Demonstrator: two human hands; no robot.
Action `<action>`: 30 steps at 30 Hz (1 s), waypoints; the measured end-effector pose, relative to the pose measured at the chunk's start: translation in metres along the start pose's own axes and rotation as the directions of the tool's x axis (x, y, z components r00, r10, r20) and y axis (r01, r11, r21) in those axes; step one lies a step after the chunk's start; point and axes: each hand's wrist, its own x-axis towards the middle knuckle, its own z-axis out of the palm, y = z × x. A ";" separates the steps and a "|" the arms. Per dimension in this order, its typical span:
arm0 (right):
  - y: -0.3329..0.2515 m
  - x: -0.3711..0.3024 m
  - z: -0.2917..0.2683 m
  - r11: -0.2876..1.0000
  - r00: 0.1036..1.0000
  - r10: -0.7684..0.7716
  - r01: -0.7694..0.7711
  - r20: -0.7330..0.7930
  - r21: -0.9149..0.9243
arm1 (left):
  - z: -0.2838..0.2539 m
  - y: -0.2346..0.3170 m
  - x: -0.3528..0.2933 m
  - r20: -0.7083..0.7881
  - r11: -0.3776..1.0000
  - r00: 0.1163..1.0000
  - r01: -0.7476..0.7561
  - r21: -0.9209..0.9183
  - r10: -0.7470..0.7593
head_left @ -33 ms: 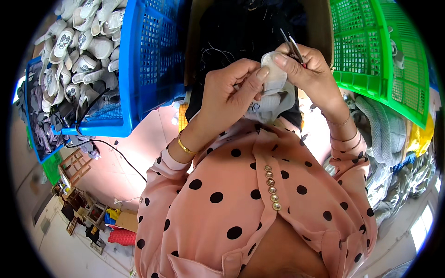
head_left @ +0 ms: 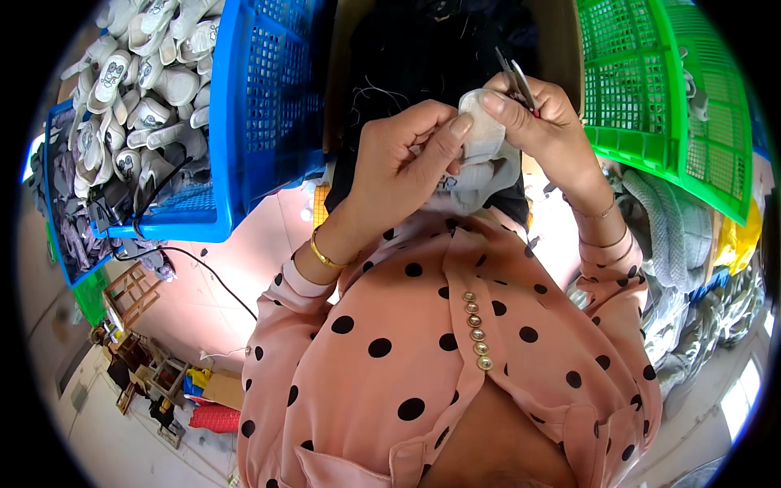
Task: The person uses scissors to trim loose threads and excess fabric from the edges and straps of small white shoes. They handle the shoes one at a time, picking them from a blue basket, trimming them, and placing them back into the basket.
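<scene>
While L fingers (head_left: 443,146) pinch white fabric pc (head_left: 486,142) | R fingers (head_left: 511,115) clamped on same pc, also holding scissors (head_left: 520,81)

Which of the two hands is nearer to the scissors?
Right. The right hand holds the scissors; the left hand is to their lower left, gripping the white fabric item.

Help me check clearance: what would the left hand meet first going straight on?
The pale fabric piece the left hand touches; beyond that, probably the right hand, though depth is unclear.

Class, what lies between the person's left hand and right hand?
In the head view, a white fabric item, held by the left hand and right hand.
</scene>
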 end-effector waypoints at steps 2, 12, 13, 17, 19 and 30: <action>-0.001 0.003 0.001 0.998 0.998 0.016 -0.012 -0.062 0.061 | -0.002 0.009 0.008 -0.011 0.987 1.000 0.016 -0.160 -0.017; -0.025 0.016 -0.012 0.995 0.987 -0.026 0.040 -0.157 0.087 | -0.030 0.008 0.042 -0.135 0.957 0.952 -0.259 0.130 0.276; -0.025 0.018 -0.014 0.996 0.989 -0.035 0.046 -0.141 0.074 | -0.029 0.015 0.039 -0.026 0.968 0.974 -0.219 0.122 0.223; -0.030 0.028 -0.016 0.974 0.977 -0.200 0.190 -0.076 -0.124 | -0.011 0.020 0.046 -0.004 0.931 0.951 -0.303 0.203 0.310; -0.032 0.030 -0.019 0.937 0.961 -0.256 0.221 -0.102 -0.272 | -0.006 0.025 0.049 -0.108 0.889 0.922 -0.320 0.327 0.371; -0.036 0.014 0.003 0.699 0.857 -0.477 0.233 -0.197 -0.676 | 0.008 0.026 0.044 0.052 0.328 0.573 -0.538 0.777 0.818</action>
